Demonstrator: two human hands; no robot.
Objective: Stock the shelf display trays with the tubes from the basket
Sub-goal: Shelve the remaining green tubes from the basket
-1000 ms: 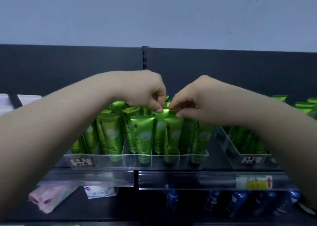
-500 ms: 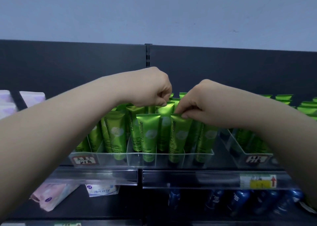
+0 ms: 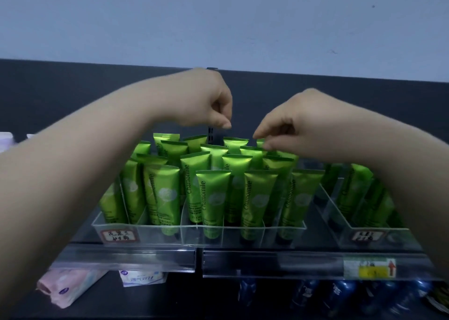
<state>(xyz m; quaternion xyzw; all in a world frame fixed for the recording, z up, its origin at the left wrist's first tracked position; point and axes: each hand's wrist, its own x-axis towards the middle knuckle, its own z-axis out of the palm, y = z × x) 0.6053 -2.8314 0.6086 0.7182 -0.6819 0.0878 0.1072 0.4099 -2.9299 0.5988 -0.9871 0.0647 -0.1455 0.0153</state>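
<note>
On the upper shelf, at the clear display tray [image 3: 170, 226], the two hands have parted. Half a second earlier both were pressed together over the crimped tops of the middle rows. Now the left hand [image 3: 204, 101] has risen clear of the green tubes [image 3: 212, 198] and hangs above the back row with open air beneath it. Its wrist is bent downward, and its fingers are curled with the thumb against the forefinger, holding nothing. The right hand [image 3: 308, 125] has stayed low, its forearm reaching in from the right. Its curled fingertips [image 3: 267, 146] rest on the crimp of a back-row tube [image 3: 251, 151]. Whether they pinch that crimp or merely touch it cannot be told from this view. The tubes stand cap-down and roughly upright in the tray's divided lanes, packed close from front wall to back. More of the same tubes stand in the neighbouring tray [image 3: 359, 228] to the right, partly hidden by the right forearm. The release by the left hand suggests that the tubes just handled are seated and that this tray is near full. The likely remaining work is a last straightening by the right hand, then a return to the basket, which is out of view.
</note>
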